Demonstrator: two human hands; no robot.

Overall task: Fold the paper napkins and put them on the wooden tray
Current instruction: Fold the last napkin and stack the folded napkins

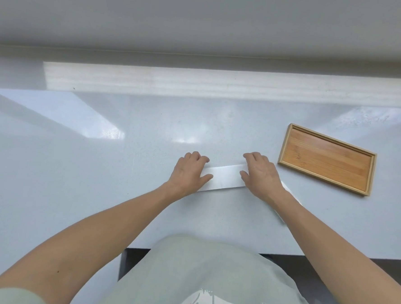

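— Lying on the pale counter at the right, the wooden tray was slightly askew. What did it hold?

— Nothing I could see but its bare slatted floor.

— And the napkin?

— The folded napkin, a long white strip, lay left of the tray, well apart from it. The left hand pressed its left end, the right hand its right end, fingers relaxed and flat, gripping nothing.

— Anything hard to make out?

— More white paper showed under the right wrist, mostly hidden.
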